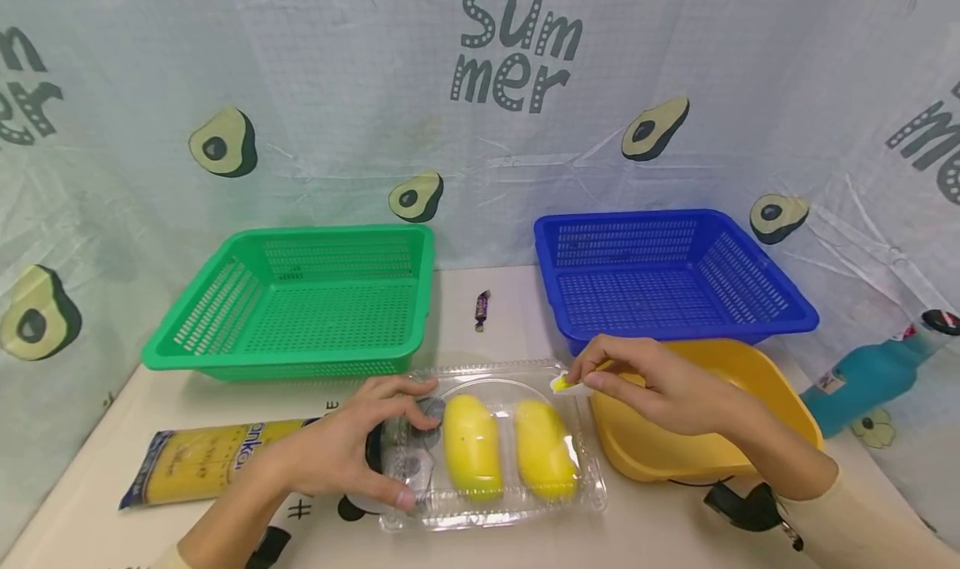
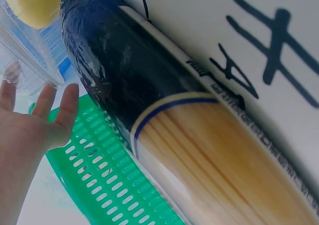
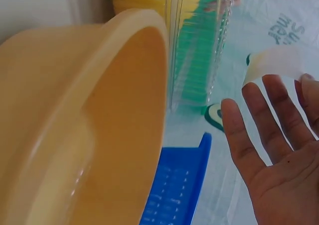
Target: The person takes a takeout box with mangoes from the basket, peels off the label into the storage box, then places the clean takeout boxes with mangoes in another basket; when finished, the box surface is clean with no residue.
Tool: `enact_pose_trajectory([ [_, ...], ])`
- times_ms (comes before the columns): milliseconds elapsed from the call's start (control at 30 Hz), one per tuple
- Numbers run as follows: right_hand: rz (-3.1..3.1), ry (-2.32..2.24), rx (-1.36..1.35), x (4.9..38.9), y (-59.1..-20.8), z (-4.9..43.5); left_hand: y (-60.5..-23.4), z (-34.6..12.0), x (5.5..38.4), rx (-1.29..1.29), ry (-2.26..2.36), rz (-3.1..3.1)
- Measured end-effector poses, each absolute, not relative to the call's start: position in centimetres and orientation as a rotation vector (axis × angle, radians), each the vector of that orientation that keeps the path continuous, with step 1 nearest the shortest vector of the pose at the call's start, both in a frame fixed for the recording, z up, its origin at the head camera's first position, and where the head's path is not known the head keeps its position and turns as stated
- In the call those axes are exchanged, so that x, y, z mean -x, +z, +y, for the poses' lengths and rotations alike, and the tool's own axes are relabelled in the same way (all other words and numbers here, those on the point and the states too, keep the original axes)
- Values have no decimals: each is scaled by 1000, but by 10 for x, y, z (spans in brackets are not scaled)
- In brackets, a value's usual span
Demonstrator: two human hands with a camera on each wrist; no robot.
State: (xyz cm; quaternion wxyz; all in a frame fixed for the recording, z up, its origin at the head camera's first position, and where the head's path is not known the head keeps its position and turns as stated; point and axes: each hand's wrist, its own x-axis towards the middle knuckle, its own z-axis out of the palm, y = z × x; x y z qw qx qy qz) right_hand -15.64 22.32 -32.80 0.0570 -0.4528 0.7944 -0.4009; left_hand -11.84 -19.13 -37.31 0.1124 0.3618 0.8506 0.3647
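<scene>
A clear plastic clamshell box (image 1: 480, 515) with two yellow mangoes (image 1: 471, 448) inside stands at the middle front of the table. My left hand (image 1: 367, 436) is at the box's left side, thumb and fingers spread, the fingertips on or close to the lid. Over the box's back right corner, my right hand (image 1: 652, 381) pinches a small white and yellow strip (image 1: 564, 383) like a sticker or label. The right wrist view shows this strip (image 3: 276, 64) bent between thumb and fingers, raised off the box. Below the left wrist lies a pack of spaghetti (image 2: 199, 150).
A green basket (image 1: 423, 302) stands back left, a blue basket (image 1: 551, 277) back right. A yellow basin (image 1: 630, 465) is under the right forearm. A wrapped candy (image 1: 482, 311) lies between the baskets. At the far right leans a bottle of blue liquid (image 1: 862, 381). Dark sunglasses (image 1: 738, 506) lie before the basin.
</scene>
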Motion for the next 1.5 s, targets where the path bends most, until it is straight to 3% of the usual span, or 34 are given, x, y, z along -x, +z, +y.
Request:
enact_pose_trajectory([
  [633,2398,-1358,1228,161,-333,282,-372,-189,118,-1071,1064,2508],
  [1200,2646,-983,1163,167,-346,331,-378,-187,115,-1041,1087,2480],
  [1500,2667,-781,1160,174,-344,334,-373,-191,116,-1029,1079,2504],
])
